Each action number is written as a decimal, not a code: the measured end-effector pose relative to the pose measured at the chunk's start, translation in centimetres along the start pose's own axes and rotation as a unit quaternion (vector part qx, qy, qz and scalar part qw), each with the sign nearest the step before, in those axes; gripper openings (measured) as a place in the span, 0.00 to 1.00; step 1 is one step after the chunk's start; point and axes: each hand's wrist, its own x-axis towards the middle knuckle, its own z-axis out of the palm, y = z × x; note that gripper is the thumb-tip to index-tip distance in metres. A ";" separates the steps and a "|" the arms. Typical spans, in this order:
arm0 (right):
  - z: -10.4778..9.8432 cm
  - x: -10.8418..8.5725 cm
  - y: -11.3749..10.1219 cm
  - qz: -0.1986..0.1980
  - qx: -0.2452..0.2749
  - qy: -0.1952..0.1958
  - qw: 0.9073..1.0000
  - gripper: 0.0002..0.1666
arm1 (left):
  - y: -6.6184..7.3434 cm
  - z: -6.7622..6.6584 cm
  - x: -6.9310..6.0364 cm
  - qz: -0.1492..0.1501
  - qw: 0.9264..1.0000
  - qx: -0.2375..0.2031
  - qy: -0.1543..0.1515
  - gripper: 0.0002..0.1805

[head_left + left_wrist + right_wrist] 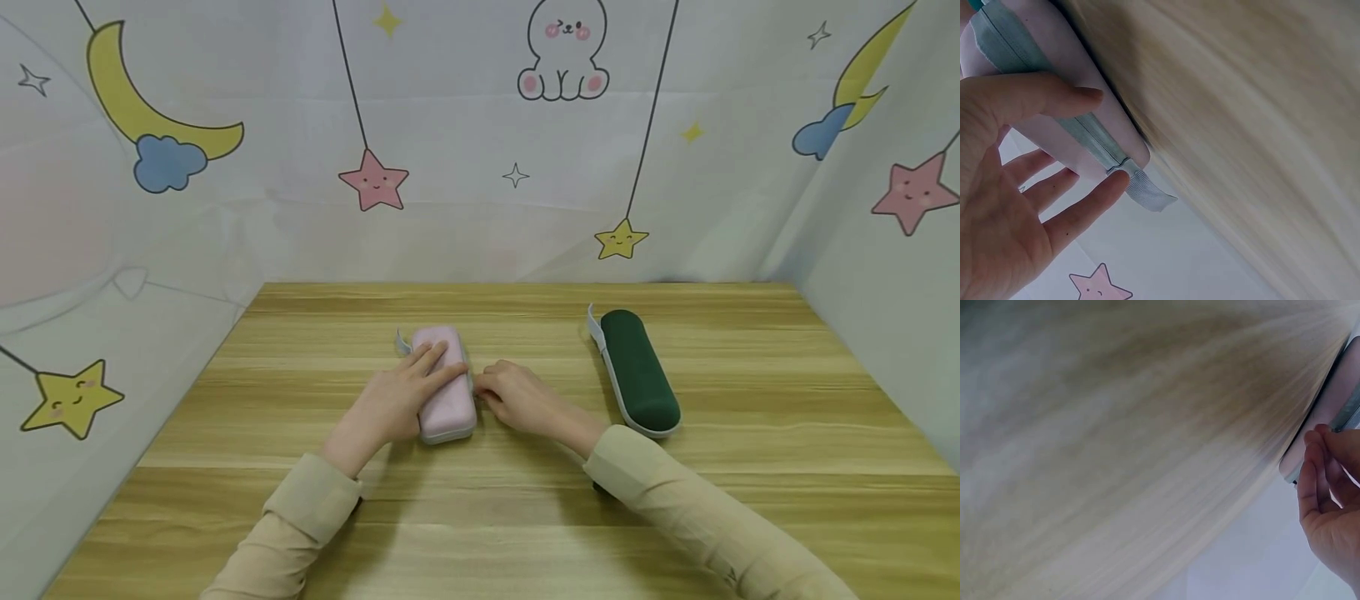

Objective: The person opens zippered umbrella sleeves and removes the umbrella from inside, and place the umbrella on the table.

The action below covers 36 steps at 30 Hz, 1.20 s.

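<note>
The fingers of the right hand [521, 398] are curling inward with their tips together, touching the right-hand long side of the pink case [450, 408]; they seem to be pinching something small at its grey band [1094, 134], though what sits between the tips is hidden. The fingers of the left hand [390, 398] are spreading apart over the top of the case, the index reaching its right edge while the thumb is lying along the left side, so the hand is holding the case across its width. The case is lying directly left of the right fingers and beneath the left ones, its long axis running away from the person with the far end leaning slightly left. Both hands are touching it, so neither is plainly nearer. At its far left corner a grey strap [1150, 190] is sticking out, just beside one left fingertip. Farther out, well to the right of both hands but nearer the right one, a green case [637, 367] is lying on the counter [487, 542], its far end leaning left too.
</note>
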 end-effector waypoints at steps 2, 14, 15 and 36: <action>0.0 0.0 0.1 -0.007 -0.005 -0.001 1.000 0.07 | 0.0 0.0 0.0 0.000 1.000 -0.002 0.000 0.48; 0.2 -0.1 0.3 -0.018 -0.014 -0.008 1.000 0.08 | 0.1 0.0 0.1 -0.001 1.000 -0.003 -0.001 0.49; 0.2 -0.1 0.3 -0.018 -0.014 -0.008 1.000 0.08 | 0.1 0.1 0.1 0.000 1.000 -0.004 0.001 0.49; 0.6 -0.4 -0.3 -0.026 -0.003 -0.005 1.000 0.11 | 0.0 0.3 -0.6 0.003 1.000 0.001 -0.004 0.46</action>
